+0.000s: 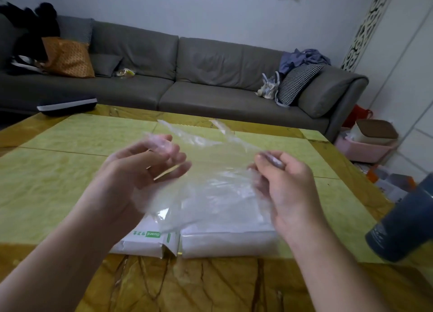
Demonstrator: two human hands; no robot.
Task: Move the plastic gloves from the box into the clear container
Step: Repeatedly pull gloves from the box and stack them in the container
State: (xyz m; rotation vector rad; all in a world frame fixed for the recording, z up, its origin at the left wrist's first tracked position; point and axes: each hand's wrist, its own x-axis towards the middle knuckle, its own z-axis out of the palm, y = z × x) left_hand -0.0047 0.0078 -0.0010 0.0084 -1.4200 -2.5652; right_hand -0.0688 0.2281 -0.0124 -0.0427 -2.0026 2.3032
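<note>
Gloves (210, 171) of thin plastic are being held above the box (150, 239) and clear container (228, 239), pinched by the left hand (143, 168) and right hand (278, 182), probably to spread them before packing.

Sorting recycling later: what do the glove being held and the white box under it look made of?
The glove: thin clear plastic film, glossy, crinkled, the table showing through. The white box: seemingly matte paperboard, with creased folded flaps and green print.
</note>
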